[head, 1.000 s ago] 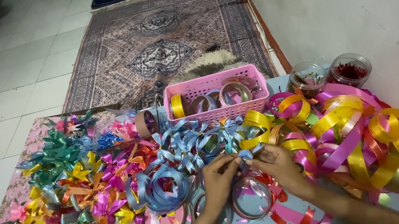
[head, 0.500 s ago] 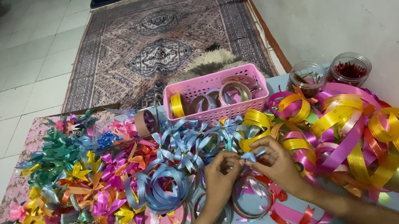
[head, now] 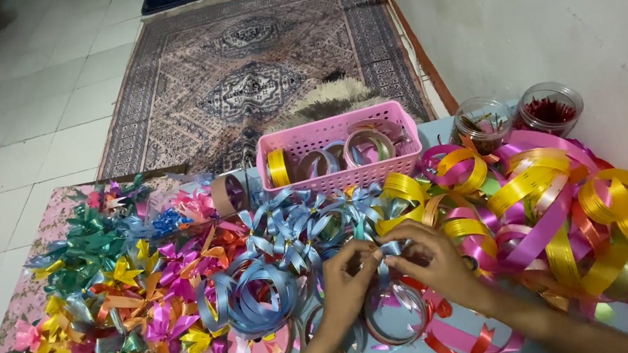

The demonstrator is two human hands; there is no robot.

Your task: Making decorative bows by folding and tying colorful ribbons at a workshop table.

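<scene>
Both hands are pinching a blue ribbon (head: 388, 250) at centre: left hand (head: 348, 279), right hand (head: 436, 259); fingers are hiding most of it. Pink basket (head: 339, 150) at 12 o'clock is holding ribbon rolls (head: 366, 146).

The basket (head: 339, 152) sits at the back, with rolls of tape inside. Two jars (head: 516, 115) stand to its right. A pile of bows (head: 115, 314) lies on the left. Loose ribbon (head: 560, 214) lies on the right. Both hands (head: 394, 268) are in the middle, in front of the basket.
</scene>
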